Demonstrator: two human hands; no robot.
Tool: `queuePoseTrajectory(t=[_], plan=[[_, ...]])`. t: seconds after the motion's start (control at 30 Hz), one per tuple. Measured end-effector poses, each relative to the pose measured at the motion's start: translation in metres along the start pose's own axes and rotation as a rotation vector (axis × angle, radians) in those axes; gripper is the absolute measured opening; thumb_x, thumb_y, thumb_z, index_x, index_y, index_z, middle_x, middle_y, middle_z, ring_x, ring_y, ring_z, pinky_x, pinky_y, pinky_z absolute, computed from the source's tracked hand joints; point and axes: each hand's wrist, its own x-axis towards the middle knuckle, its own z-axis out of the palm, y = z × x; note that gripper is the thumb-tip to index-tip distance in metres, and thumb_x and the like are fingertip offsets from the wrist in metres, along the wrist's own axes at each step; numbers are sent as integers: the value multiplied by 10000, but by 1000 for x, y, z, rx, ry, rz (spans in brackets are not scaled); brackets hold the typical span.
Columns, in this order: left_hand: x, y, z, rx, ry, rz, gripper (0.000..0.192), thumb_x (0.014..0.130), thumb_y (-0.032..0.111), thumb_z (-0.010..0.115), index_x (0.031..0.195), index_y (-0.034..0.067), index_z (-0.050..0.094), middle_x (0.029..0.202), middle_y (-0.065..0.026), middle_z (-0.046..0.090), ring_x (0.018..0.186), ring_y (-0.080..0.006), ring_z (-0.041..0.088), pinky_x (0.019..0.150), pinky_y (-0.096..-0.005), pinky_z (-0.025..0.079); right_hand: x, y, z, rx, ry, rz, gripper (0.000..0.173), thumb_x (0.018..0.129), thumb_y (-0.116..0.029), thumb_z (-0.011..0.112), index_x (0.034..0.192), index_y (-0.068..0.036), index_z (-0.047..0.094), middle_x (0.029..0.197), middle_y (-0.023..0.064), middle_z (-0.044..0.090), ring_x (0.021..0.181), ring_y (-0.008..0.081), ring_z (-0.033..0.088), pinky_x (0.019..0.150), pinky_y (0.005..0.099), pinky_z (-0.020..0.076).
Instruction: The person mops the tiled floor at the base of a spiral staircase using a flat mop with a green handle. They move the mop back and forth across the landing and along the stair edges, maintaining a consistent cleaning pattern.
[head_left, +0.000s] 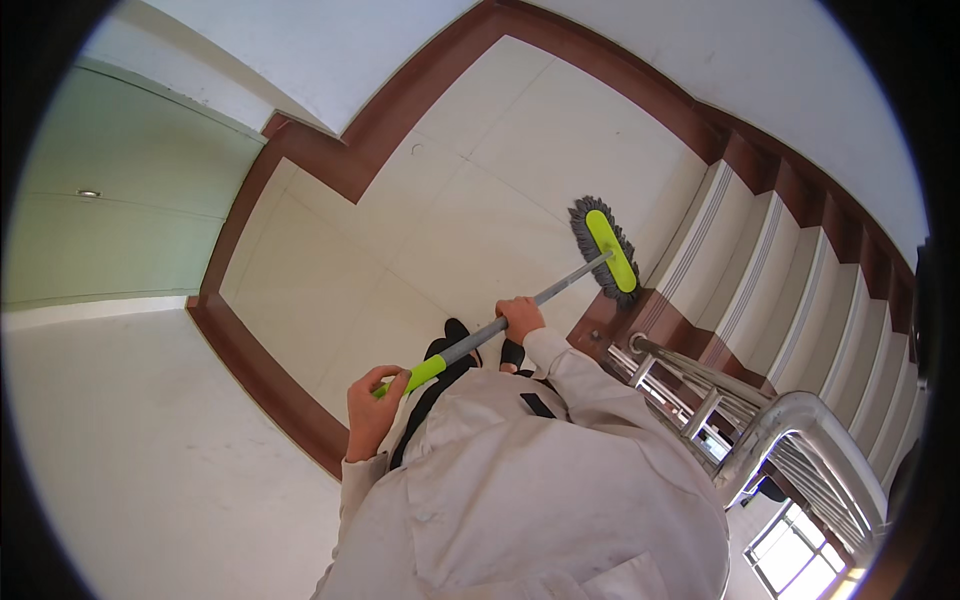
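A dust mop (611, 251) with a lime-green plate and a grey strand fringe rests on the tiled floor (450, 217), close to the foot of the stairs. Its grey pole (574, 283) slants back towards my body. Partway along the pole, my right hand (521, 316) grips the grey shaft. My left hand (375, 405) holds the lime-green end grip (424, 375), with the thumb lying along its top. Below the pole, my feet in black shoes (455, 330) stand on the tiles.
Stairs (750, 247) with grooved nosings adjoin the floor on the right. A metal handrail (810, 420) curves beside me at the lower right. Reddish-brown skirting (262, 375) borders the white walls (202, 420). A pale green door (135, 187) is at the left.
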Motion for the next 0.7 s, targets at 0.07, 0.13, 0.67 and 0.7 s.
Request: queuePoseTrajectory(t=[0.07,0.13,0.67,0.7], plan=[[-3,1,1,2,1,5,182,803,161,665,858,-13,672,689,-43,638,576,-84,522,538,-229,402,-2,2,-1,-1,10,-11,195,667,-26,643,816,-131,573,784,57,615,863,268,569,846,384,382],[-8,2,1,-2,-6,-12,177,803,160,664,859,-8,673,683,-43,633,572,-82,518,535,-228,401,-6,2,0,17,38,-34,197,662,-28,648,812,-130,571,779,57,611,857,270,568,838,385,383],[-24,-6,1,25,6,-63,207,804,200,655,874,8,687,682,-71,639,597,-107,539,562,-252,423,-12,8,16,-5,40,-48,240,609,-19,662,792,-147,577,791,38,614,867,267,565,798,383,386],[-25,-6,0,40,11,-68,213,807,206,650,876,8,688,688,-77,644,601,-112,545,569,-254,428,-12,6,17,-25,30,-52,220,628,-27,663,793,-145,578,778,42,611,860,268,567,799,387,384]])
